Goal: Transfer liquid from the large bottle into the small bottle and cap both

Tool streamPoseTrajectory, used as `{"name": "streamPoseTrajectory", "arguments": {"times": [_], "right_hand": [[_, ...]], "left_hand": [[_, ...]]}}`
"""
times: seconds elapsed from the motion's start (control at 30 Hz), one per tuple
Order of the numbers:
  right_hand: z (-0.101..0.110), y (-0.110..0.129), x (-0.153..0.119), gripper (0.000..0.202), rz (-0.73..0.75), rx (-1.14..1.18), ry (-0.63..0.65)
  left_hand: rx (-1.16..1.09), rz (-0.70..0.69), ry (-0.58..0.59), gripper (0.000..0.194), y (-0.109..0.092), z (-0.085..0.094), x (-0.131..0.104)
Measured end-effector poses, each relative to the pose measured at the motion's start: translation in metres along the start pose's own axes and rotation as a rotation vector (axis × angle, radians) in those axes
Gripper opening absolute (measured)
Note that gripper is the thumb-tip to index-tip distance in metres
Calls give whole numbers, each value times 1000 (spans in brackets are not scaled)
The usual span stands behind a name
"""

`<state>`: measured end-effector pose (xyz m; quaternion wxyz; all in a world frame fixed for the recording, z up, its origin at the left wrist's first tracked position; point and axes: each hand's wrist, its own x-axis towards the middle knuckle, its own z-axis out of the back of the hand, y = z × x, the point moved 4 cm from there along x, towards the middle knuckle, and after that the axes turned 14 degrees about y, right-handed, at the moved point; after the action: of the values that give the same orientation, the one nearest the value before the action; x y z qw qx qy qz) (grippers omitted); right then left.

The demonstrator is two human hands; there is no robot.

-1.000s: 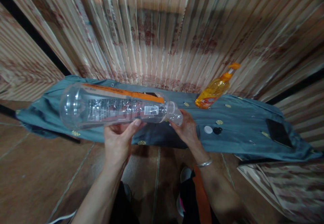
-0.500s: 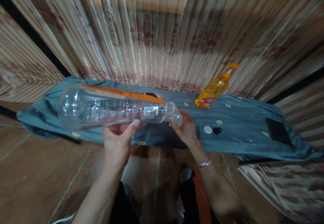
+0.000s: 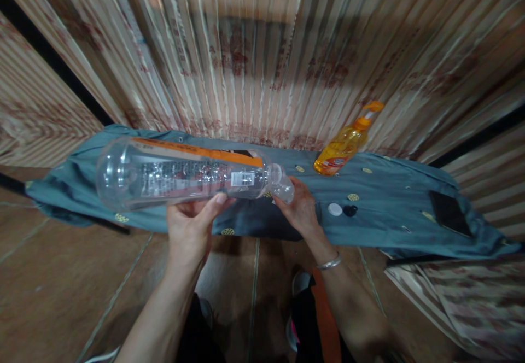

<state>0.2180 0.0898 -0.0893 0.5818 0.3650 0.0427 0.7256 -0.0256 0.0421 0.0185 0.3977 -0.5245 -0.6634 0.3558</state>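
Observation:
My left hand (image 3: 192,223) is wrapped around the underside of a large clear plastic bottle (image 3: 180,174) with an orange-edged label and a barcode. The bottle lies almost level in the air, its neck to the right. My right hand (image 3: 299,207) closes on a small clear plastic bottle (image 3: 283,188), whose upper end meets the big bottle's mouth. Whether liquid passes between them I cannot tell. Right of that hand, a white cap (image 3: 334,209) and a small black cap-like piece (image 3: 350,210) lie on the cloth.
A pump bottle of orange liquid (image 3: 340,150) stands at the back of the narrow table with its blue-green cloth (image 3: 381,204). A dark phone-like slab (image 3: 450,212) lies at the right end. Striped curtains (image 3: 254,68) hang behind, and black poles (image 3: 53,51) rise at the sides.
Hardly anything differs. Both hands and both bottles hold the same pose, and the whole view has shifted very slightly.

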Motion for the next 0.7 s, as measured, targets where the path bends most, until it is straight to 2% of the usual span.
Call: {"name": "streamPoseTrajectory", "arguments": {"times": [0.33, 0.7], "right_hand": [[1, 1, 0, 54, -41, 3, 25], [1, 0, 0, 54, -12, -3, 3]], "left_hand": [[42, -2, 16, 49, 1, 2, 0], [39, -10, 19, 48, -1, 1, 0]]}}
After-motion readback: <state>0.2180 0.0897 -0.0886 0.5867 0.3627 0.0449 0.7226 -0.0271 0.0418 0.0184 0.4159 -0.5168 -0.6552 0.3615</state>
